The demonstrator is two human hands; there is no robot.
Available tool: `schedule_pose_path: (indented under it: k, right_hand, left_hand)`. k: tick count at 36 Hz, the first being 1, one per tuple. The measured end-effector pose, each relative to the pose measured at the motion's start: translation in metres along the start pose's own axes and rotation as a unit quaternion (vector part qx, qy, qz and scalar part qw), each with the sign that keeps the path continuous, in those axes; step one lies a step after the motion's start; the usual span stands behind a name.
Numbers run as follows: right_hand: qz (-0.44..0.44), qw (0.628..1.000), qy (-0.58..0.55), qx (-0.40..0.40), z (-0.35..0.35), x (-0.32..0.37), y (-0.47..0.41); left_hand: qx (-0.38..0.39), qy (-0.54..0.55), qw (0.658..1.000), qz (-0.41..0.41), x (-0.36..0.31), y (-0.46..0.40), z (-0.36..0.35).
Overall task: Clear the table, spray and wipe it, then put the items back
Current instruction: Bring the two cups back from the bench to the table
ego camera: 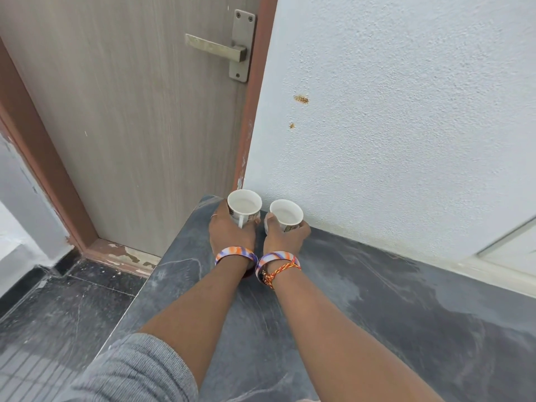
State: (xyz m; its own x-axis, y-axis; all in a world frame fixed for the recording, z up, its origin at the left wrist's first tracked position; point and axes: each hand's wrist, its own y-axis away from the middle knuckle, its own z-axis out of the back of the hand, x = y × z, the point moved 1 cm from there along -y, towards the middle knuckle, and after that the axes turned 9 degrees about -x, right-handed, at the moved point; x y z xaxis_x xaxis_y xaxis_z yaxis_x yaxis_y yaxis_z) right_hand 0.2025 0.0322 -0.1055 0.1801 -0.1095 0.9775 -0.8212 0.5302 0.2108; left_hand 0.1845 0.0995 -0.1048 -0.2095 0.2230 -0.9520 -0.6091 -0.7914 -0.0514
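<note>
2 cups [244,205] [286,215], 1 gripped in each hand [230,230] [285,236]

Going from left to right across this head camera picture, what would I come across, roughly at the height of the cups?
Door frame → left hand holding the left cup → right hand holding the right cup → white wall. Both cups sit at the far corner of the dark table.
</note>
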Motion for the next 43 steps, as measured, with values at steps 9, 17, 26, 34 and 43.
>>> schedule_pose_path:
  k: [9,17,26,34,43]
  right_hand:
    - [-0.037,0.999,0.021,0.031,0.016,0.012,-0.002]
    - [0.144,0.964,0.203,0.090,0.088,0.011,0.013]
    - [0.290,0.865,0.362,0.193,0.191,0.006,0.023]
    - [0.282,0.834,0.429,0.203,0.300,0.012,0.017]
    - [0.267,0.834,0.462,0.141,0.499,0.025,0.006]
  left_hand:
    - [0.005,-0.064,0.997,0.033,-0.007,0.003,0.009]
    - [-0.003,-0.083,0.983,-0.164,-0.017,0.077,0.036]
    - [0.259,-0.209,0.877,-0.347,-0.017,0.149,0.037]
    - [0.388,-0.350,0.740,-0.424,-0.041,0.240,0.009]
    - [0.443,-0.356,0.655,-0.497,-0.079,0.423,-0.033]
